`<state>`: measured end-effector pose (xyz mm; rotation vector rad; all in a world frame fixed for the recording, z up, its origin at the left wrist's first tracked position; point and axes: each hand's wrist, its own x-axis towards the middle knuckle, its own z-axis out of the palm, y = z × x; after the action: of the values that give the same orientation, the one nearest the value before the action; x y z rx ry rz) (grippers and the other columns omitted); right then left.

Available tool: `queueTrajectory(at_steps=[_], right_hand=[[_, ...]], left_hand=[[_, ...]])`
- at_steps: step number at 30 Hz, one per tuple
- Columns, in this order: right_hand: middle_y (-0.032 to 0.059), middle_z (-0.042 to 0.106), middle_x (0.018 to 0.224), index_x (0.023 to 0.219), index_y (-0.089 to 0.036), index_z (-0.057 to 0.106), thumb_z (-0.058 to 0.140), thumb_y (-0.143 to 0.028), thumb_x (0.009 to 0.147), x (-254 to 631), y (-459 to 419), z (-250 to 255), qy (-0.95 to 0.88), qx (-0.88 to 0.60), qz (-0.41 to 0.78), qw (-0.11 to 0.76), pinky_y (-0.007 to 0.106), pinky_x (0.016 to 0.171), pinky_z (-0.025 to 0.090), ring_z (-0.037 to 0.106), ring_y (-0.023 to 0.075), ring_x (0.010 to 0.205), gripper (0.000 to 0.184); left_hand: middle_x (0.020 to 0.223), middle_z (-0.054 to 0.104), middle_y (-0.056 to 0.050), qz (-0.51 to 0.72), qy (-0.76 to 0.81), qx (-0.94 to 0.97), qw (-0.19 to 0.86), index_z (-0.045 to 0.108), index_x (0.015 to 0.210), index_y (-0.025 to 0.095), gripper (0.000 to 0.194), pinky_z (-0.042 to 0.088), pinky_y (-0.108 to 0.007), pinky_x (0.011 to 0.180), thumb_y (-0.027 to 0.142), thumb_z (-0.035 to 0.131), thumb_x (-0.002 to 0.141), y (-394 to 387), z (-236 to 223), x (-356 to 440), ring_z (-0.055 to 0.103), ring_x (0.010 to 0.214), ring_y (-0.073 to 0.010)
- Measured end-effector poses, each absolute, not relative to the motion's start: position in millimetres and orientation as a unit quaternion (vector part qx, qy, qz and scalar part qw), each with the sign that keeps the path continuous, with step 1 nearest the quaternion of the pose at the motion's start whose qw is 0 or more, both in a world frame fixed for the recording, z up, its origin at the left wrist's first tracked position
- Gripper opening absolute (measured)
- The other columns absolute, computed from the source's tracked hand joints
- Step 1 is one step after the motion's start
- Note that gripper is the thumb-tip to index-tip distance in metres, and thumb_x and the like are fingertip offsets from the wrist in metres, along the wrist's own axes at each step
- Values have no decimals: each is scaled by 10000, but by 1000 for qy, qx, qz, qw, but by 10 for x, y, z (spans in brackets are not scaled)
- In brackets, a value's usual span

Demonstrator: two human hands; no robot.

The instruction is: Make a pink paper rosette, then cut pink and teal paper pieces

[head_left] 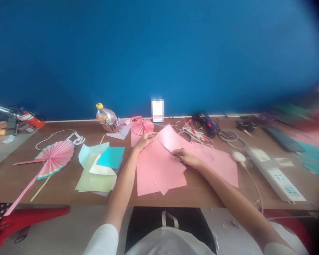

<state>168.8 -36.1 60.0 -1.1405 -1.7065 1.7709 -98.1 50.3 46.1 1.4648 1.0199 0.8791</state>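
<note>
My right hand [188,157] is closed around the handles of a pair of scissors [181,159], only partly visible. Their blades lie along a slit in a pink sheet of paper [159,166], and a flap of the same pink lifts beyond them. At the sheet's far left edge, my left hand [146,141] grips the paper between its fingers. Other pink paper [220,161] spreads under and to the right of my right hand. Just beyond my left hand lies a pleated pink paper fan [143,126].
Coloured sheets [95,179] lie left of my left arm, with a larger pleated fan [55,157] farther left. A plastic bottle [108,119] leans near the blue wall. Tangled cables [196,134] and a white power strip [278,177] are on the right.
</note>
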Motion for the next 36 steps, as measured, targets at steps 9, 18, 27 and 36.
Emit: queueTrajectory(at_steps=[9, 18, 27, 36], right_hand=[[-49, 516, 608, 886, -146, 649, 671, -552, 762, 1675, -362, 595, -608, -413, 642, 218, 193, 420, 235, 379, 54, 479, 425], [-66, 484, 571, 847, -162, 636, 668, -563, 750, 1670, -367, 600, -611, -420, 637, 209, 205, 401, 262, 371, 58, 438, 414], [-75, 471, 566, 859, -160, 626, 656, -544, 779, 1681, -353, 533, -611, -414, 639, 218, 193, 378, 257, 362, 48, 418, 393], [-63, 496, 580, 860, -156, 632, 658, -545, 774, 1684, -352, 523, -614, -419, 635, 212, 187, 365, 286, 382, 50, 418, 399]], left_hand=[[1098, 707, -135, 379, 423, 596, 568, 636, 1231, 118, 626, 481, -339, 881, 465, 736, 720, 495, 433, -982, 654, 972, -233], [1118, 700, -137, 383, 420, 602, 561, 649, 1207, 112, 583, 476, -337, 895, 428, 740, 726, 531, 372, -1004, 650, 986, -226], [1025, 724, -123, 382, 427, 597, 562, 651, 1203, 111, 585, 486, -330, 854, 437, 733, 724, 533, 384, -992, 657, 927, -215], [1026, 720, -119, 392, 414, 600, 560, 677, 1160, 112, 544, 475, -328, 861, 415, 755, 715, 555, 336, -1006, 655, 928, -213]])
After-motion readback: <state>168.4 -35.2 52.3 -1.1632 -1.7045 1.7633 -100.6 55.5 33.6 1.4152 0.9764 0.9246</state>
